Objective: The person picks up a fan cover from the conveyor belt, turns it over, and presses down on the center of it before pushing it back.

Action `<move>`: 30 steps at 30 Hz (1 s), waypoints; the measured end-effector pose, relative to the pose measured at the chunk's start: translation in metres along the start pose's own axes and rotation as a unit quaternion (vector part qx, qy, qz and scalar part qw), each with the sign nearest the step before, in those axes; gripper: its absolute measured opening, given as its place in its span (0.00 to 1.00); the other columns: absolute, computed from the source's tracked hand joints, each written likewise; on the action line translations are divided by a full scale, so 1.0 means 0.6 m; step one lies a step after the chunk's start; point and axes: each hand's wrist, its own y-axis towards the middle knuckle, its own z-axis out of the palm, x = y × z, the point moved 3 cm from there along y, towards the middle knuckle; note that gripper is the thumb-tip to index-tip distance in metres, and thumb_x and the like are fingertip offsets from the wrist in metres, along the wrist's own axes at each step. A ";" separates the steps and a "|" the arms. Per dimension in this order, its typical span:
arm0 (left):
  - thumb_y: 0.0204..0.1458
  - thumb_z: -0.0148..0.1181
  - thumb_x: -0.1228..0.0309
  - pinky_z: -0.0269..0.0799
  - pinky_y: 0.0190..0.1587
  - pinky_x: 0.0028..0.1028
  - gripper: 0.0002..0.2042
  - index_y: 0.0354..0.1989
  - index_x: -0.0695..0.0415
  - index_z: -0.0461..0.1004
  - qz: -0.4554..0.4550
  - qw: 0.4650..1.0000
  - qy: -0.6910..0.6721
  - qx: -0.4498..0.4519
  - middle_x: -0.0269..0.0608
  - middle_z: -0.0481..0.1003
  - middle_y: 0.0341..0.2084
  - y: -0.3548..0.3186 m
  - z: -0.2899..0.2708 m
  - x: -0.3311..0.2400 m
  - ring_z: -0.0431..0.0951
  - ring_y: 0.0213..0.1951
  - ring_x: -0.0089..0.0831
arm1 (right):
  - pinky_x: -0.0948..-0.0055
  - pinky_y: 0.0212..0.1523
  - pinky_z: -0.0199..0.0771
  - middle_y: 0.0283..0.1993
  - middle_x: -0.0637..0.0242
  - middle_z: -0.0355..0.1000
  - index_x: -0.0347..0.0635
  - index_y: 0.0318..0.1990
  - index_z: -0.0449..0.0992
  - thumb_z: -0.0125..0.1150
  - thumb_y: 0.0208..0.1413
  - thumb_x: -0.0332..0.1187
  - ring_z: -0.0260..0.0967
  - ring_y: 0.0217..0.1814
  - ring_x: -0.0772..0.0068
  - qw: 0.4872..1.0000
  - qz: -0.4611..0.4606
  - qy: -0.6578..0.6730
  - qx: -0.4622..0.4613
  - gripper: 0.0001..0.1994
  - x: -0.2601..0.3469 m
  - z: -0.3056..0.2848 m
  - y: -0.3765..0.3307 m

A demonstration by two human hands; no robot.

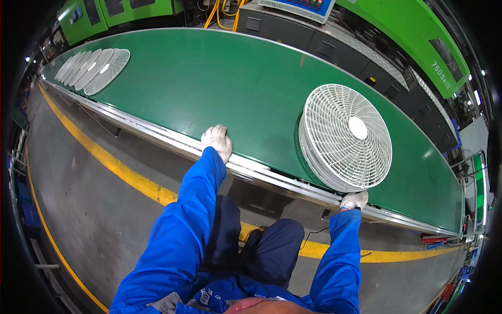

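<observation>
Gloves cover both your hands: your left hand [217,140] rests flat on the near edge of the green conveyor belt [219,78], holding nothing. Your right hand [354,200] sits at the metal belt rail [157,135], just below the stack of white fan guards [345,137] lying on the belt; whether its fingers grip anything, you cannot tell. More white fan guards [94,68] lie overlapped far up the belt.

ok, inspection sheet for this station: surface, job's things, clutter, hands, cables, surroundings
Surface: green conveyor belt with a metal edge rail.
Job's things: stack of white round fan grilles near the right hand; a second overlapping row of grilles far left on the belt.
Clutter: nothing seen on the belt.
Hands: left hand gloved, resting on the belt edge; right hand gloved, on the rail beside the stack.
Cables: yellow cables behind the belt; thin black wire under the rail.
Surroundings: green machines, yellow floor line.
</observation>
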 end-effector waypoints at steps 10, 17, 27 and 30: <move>0.57 0.55 0.66 0.64 0.65 0.46 0.18 0.55 0.54 0.75 0.002 1.000 -0.003 0.000 0.42 0.74 0.59 -0.001 0.001 0.009 0.70 0.62 0.45 | 0.59 0.45 0.79 0.41 0.48 0.83 0.30 0.43 0.82 0.62 0.53 0.25 0.82 0.45 0.46 0.998 -0.041 -0.041 -0.023 0.11 -0.032 0.015 0.004; 0.57 0.55 0.67 0.64 0.64 0.46 0.18 0.55 0.54 0.75 0.011 1.000 -0.010 0.000 0.41 0.74 0.58 0.003 -0.001 0.008 0.70 0.62 0.44 | 0.63 0.43 0.79 0.43 0.51 0.83 0.28 0.46 0.81 0.58 0.58 0.23 0.82 0.44 0.56 1.000 -0.013 -0.001 -0.023 0.11 -0.042 0.023 0.007; 0.57 0.56 0.67 0.64 0.64 0.47 0.17 0.54 0.54 0.75 0.016 1.000 -0.014 0.011 0.42 0.74 0.58 0.003 -0.008 0.008 0.70 0.61 0.44 | 0.65 0.44 0.79 0.45 0.52 0.84 0.28 0.48 0.81 0.59 0.59 0.24 0.82 0.44 0.58 0.997 -0.013 -0.070 -0.009 0.12 -0.030 0.015 0.001; 0.56 0.56 0.68 0.65 0.64 0.46 0.17 0.54 0.54 0.76 0.016 1.000 -0.015 0.006 0.41 0.75 0.57 0.003 -0.011 0.010 0.71 0.61 0.44 | 0.63 0.45 0.79 0.44 0.51 0.84 0.28 0.48 0.81 0.60 0.58 0.25 0.82 0.44 0.54 0.998 -0.032 -0.057 -0.004 0.13 -0.017 0.011 -0.003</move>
